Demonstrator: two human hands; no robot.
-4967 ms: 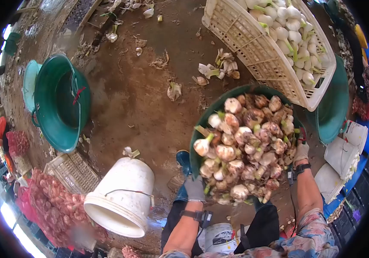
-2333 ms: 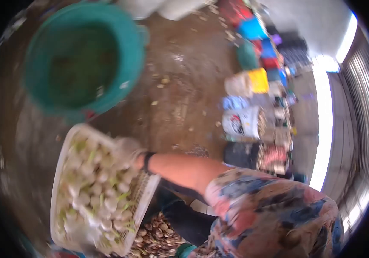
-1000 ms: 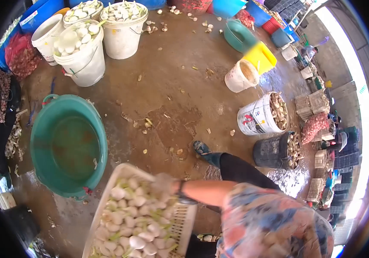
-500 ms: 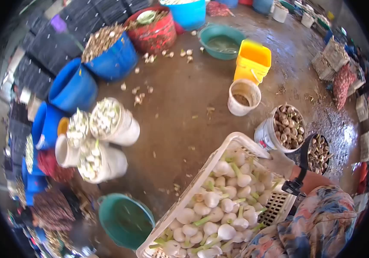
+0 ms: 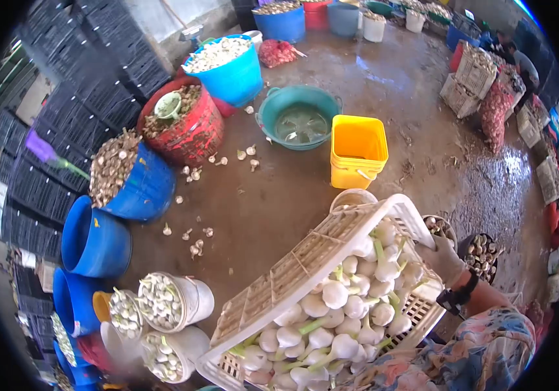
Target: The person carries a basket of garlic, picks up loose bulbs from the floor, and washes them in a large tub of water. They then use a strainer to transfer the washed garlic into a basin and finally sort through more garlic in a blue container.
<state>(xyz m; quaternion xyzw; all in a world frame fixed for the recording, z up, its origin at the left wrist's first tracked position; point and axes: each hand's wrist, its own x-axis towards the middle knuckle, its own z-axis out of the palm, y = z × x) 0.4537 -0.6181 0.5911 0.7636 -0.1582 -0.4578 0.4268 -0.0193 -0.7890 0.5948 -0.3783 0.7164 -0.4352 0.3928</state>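
A white slatted crate full of white garlic bulbs with green stems fills the lower middle, its near-left long side tilted up. My right hand, in a pale glove with a black strap on the wrist, grips the crate's right end rim. Its fingertips are hidden at the rim. A patterned sleeve covers that forearm. My left hand does not show. Just past the crate are a white bucket, partly hidden, and a bucket of brownish garlic.
A yellow bucket and a green basin stand ahead. Blue tubs and a red tub line the left. White buckets of garlic stand lower left. Loose bulbs lie on the wet floor. People crouch at the far right.
The view has tilted upward, showing more of the far floor. The crate looks raised and more tilted, now covering part of the white bucket and the brownish garlic bucket. My right hand remains at its rim.
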